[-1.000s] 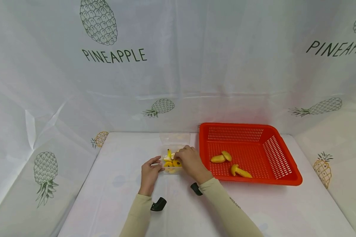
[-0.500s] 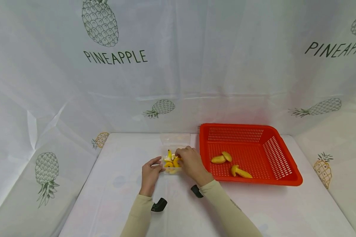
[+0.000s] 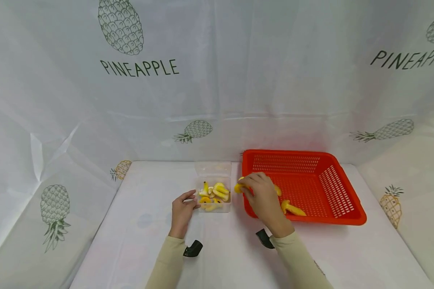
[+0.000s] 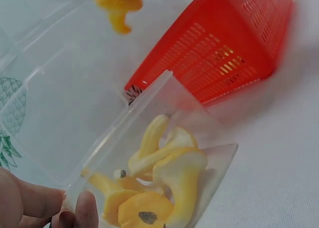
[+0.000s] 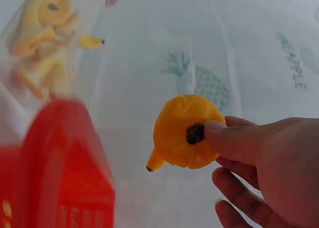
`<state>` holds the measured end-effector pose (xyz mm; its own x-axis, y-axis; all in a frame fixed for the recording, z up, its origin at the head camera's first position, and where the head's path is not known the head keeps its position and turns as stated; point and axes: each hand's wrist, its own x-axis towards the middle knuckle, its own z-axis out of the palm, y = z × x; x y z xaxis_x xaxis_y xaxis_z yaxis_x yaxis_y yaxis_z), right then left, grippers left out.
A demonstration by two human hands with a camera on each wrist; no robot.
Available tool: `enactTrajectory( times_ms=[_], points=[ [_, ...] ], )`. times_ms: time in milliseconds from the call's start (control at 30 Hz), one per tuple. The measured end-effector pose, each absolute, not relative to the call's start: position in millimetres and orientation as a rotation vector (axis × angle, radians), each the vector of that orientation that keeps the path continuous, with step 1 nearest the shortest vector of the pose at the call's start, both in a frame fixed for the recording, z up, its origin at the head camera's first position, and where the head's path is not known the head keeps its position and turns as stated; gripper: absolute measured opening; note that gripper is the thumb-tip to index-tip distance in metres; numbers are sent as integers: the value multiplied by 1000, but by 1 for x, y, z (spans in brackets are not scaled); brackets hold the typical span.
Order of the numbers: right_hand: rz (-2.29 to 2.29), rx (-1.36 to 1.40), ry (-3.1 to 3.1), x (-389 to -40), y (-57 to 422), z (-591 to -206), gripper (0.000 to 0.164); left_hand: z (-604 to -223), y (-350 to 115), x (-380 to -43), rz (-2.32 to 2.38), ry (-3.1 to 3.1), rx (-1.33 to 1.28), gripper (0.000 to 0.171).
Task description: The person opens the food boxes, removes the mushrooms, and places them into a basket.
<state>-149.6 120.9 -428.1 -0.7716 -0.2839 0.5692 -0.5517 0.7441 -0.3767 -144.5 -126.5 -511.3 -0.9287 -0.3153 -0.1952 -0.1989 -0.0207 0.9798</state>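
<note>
Your right hand point(image 3: 264, 198) pinches a yellow mushroom point(image 5: 172, 128) by its cap, held aloft beside the basket's left edge, thumb at the dark patch, stem hanging free; so slight a hold risks a twist or a drop. Your left hand point(image 3: 182, 212) meets the left side of a clear box point(image 4: 194, 118), pinching or merely resting, you cannot tell; a careless push could skid the box, which looks light. Its mushrooms point(image 3: 220, 192) lie heaped, liable to tumble if it tips. Behind them, the open lid point(image 3: 213, 167) could swing down if knocked. At right, the red basket's rim point(image 3: 289, 152) threatens to snag stem or knuckles near two more mushrooms point(image 3: 293, 209).
</note>
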Motion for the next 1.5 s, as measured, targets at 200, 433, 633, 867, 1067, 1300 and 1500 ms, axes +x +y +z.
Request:
enactTrajectory(
  times_ms=[200,433,633,867,1067,1300,1500],
  points=[
    [726,546,-2466,-144,155,-424,25,-511,-127,-145,-2112,-2134,566,36],
    [748,496,-2489,-139,176,-430,28,-510,-127,-145,-2116,-2135,581,36],
    [776,535,-2495,-138,173,-435,27,-511,-126,-144,-2131,-2124,578,36],
    [733,652,-2492,-140,145,-443,26,-512,-126,-145,-2119,-2134,582,36],
    [712,779,-2482,-147,111,-447,26,-511,-126,-145,-2127,-2124,584,36],
    [706,839,-2564,-158,77,-452,23,-509,-127,-145,-2142,-2116,575,35],
    [597,722,-2666,-166,57,-460,26,-509,-128,-144,-2145,-2116,571,35]
  ],
)
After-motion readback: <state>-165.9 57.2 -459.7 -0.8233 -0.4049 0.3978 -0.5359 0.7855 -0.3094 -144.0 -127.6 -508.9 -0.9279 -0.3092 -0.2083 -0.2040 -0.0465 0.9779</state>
